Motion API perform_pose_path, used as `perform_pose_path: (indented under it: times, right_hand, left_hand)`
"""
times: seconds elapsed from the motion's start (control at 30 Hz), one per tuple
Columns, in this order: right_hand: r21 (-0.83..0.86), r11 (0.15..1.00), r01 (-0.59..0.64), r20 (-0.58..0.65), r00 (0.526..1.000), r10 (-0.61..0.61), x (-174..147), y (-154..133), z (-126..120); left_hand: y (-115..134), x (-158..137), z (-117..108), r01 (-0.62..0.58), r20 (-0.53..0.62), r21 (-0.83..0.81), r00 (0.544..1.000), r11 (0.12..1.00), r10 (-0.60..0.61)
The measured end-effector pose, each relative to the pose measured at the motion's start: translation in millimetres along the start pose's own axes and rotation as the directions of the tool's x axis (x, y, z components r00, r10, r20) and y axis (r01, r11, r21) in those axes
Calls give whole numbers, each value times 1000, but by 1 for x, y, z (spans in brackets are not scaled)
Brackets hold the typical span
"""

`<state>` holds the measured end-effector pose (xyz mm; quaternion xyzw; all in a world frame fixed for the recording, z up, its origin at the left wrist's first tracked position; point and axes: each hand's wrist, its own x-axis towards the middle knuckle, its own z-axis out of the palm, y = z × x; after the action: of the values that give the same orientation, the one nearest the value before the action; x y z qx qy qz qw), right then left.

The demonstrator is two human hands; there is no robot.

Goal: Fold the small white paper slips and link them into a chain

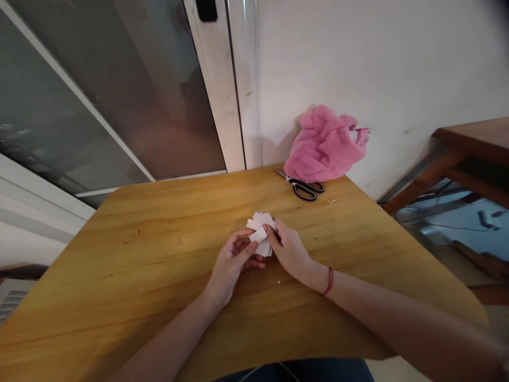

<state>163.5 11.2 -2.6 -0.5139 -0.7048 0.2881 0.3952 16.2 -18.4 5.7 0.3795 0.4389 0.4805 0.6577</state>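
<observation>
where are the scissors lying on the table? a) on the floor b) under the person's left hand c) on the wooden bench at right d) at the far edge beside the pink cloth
d: the scissors lie flat on the table near its far edge, right by the pink cloth, apart from the left hand and right hand, which hold white paper pieces.

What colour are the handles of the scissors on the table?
Black, seen in the head view: the scissors lie beside the pink cloth.
</observation>
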Motion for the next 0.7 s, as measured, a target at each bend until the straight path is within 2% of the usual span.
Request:
perform_pose_path:
  times: [0.13,0.33,0.57,0.7]
  right_hand:
    - [43,999,-23,31,999,22,0,-4,-3]
    - [69,997,-43,12,999,42,2,-4,-6]
    - [26,999,41,136,990,-44,-1,-4,-3]
    - [20,999,49,217,975,-52,-2,-3,-2]
  left_hand:
    - [-2,2,-2,-48,-15,49,999,998,49]
    - [-3,4,-6,-115,-65,98,990,988,122]
    - [-2,4,-7,-130,-85,134,986,982,142]
    - [0,6,-8,-99,-130,166,984,981,121]
